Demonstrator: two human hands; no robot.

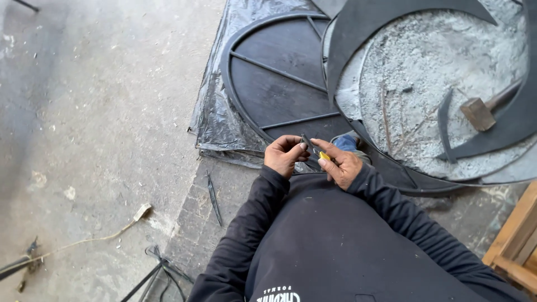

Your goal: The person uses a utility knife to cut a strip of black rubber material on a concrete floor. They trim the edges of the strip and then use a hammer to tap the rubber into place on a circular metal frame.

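The left hand is curled, fingertips pinching a thin dark strip. The right hand is half closed around a small yellow tool, beside the strip.

Two hands, one hammer, one round metal frame, one black plastic sheet

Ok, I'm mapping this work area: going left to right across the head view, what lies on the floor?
Pale cord → thin dark strip → black plastic sheet → round metal frame → hammer → wooden frame.
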